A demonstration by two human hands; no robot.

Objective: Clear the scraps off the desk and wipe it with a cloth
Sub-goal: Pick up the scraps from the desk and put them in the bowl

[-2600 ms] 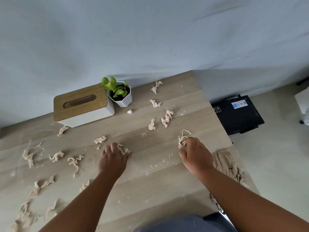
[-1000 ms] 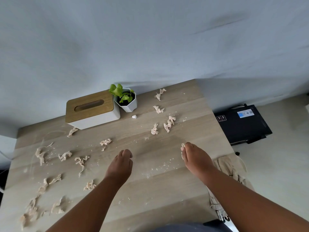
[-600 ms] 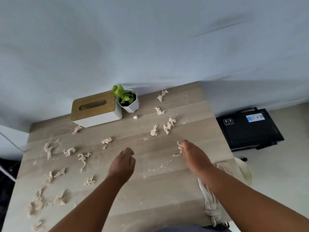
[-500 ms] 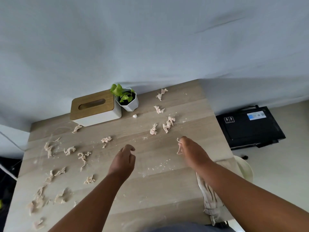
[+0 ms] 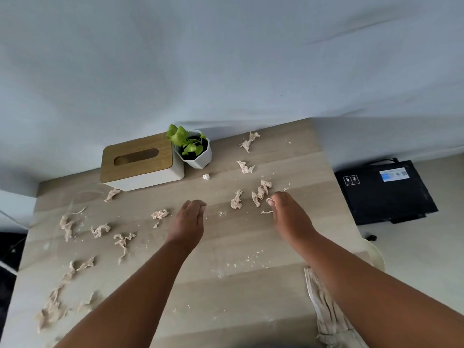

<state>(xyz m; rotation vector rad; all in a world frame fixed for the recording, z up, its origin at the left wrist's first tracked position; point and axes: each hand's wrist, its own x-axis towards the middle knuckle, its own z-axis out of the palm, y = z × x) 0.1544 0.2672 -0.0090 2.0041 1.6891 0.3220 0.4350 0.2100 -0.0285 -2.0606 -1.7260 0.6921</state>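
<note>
Several crumpled beige scraps lie on the wooden desk (image 5: 226,285). One cluster (image 5: 261,192) and a smaller scrap (image 5: 236,199) sit just beyond my right hand (image 5: 288,217). That hand is closed on scraps, with a bit showing at its fingertips and a strand hanging below. My left hand (image 5: 188,219) hovers mid-desk with its fingers curled shut; what it picked up is hidden in the palm. A scrap (image 5: 159,214) lies to its left, and more (image 5: 123,243) are spread across the left side. A beige cloth (image 5: 326,310) hangs at the desk's near right edge, partly under my right forearm.
A white tissue box with a wooden lid (image 5: 140,162) and a small potted plant (image 5: 194,149) stand at the back by the wall. A white crumb (image 5: 206,176) lies near the pot. On the floor to the right sit a black device (image 5: 384,192) and a cream round object (image 5: 376,254).
Each hand closed on a scrap near the desk's middle. Both have since moved farther across the desk, the right one up to the cluster of scraps.
</note>
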